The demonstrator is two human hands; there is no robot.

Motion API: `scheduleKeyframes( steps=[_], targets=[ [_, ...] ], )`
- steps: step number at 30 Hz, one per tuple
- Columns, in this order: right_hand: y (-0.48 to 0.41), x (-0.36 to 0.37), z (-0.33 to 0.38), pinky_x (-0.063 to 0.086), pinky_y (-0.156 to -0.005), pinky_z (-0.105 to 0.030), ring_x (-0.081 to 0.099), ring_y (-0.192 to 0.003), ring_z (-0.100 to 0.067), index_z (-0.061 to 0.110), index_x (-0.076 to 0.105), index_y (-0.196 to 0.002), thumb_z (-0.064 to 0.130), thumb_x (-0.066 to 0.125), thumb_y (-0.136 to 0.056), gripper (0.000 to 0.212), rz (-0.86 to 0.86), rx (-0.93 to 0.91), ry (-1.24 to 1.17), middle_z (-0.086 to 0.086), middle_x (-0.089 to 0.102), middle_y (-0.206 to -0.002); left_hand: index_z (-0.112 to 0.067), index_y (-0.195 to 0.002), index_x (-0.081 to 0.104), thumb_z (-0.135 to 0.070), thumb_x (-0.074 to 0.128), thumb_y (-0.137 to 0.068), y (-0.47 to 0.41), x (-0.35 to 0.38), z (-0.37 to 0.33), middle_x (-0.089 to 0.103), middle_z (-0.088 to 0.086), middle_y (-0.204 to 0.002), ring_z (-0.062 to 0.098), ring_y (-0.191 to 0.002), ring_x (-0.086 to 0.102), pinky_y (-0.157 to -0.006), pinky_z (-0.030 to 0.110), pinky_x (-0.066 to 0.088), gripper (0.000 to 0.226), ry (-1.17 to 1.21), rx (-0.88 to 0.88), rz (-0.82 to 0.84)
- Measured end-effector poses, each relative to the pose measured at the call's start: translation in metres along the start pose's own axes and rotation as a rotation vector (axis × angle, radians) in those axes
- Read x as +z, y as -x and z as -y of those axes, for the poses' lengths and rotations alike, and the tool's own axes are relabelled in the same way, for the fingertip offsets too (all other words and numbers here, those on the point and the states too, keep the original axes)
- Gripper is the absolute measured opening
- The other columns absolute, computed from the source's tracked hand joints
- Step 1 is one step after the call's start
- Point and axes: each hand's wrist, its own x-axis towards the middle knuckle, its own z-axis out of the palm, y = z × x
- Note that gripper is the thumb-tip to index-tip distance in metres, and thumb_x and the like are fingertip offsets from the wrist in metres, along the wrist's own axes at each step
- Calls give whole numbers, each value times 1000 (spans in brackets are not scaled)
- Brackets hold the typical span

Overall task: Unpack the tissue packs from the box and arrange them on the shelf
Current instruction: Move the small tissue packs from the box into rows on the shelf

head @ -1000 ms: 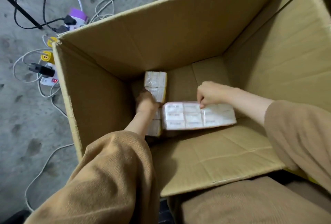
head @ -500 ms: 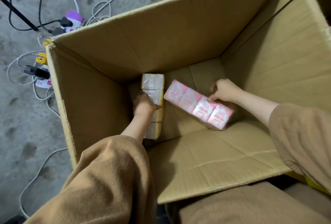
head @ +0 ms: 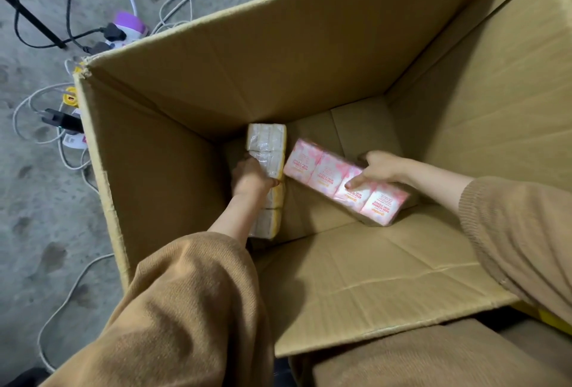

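Inside the box (head: 309,61), left hand (head: 252,177) grips the yellow pack (head: 267,151); right hand (head: 376,169) clasps the pink pack (head: 328,169).

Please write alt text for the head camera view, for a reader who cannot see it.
Inside a large cardboard box, the left hand grips a yellow-edged tissue pack and the right hand grips a pink tissue pack. Cables lie on the concrete floor beside the box.

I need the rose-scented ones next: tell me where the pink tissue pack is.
In the head view, the pink tissue pack lies slanted at the cardboard box's bottom, gripped by the right hand, beside the yellow-edged pack.
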Motion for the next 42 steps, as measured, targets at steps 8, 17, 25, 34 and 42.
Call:
scheduleKeyframes(
  steps=[8, 17, 25, 34, 42],
  targets=[
    [-2, 3, -1, 53, -87, -37, 63, -98, -29, 6, 46, -124, 29, 72, -76, 59, 78, -5, -13, -13, 60, -119, -1, -130, 46, -29, 77, -76, -2, -2, 0, 56, 15, -131, 30, -121, 55, -93, 34, 50, 68, -16, -7, 2],
    [6, -18, 12, 47, -74, -30, 59, -94, -28, 3, 51, -119, 24, 69, -80, 47, 49, 18, 273, -10, 59, -105, -2, -132, 43, -28, 77, -77, 0, -1, -1, 54, 15, -133, 31, -124, 52, -95, 36, 49, 70, -6, -13, -3],
    [18, 6, 57, 40, -95, -35, 48, -122, -27, 5, 53, -119, 0, 41, -88, 33, -245, -791, 959, -10, 53, -127, -1, -128, 48, -26, 77, -76, 1, 0, 1, 56, 18, -130, 33, -121, 54, -93, 38, 50, 65, 8, 17, -9],
    [-11, 12, 35, 2, -120, -38, 8, -147, -20, 7, 51, -129, 6, 37, -96, 36, -28, -630, 1653, -5, 37, -149, -5, -126, 49, -27, 76, -76, 7, -4, 4, 58, 16, -126, 32, -116, 58, -89, 38, 52, 61, 4, 53, -25],
    [-14, -43, 7, 47, -32, -17, 64, -47, -23, 7, 63, -35, 1, 43, -56, 29, -462, -855, 1400, -8, 60, -40, -10, -146, 25, -20, 66, -85, 23, 7, 1, 47, 17, -137, 31, -126, 47, -101, 36, 41, 74, -175, 372, 58]
  ],
)
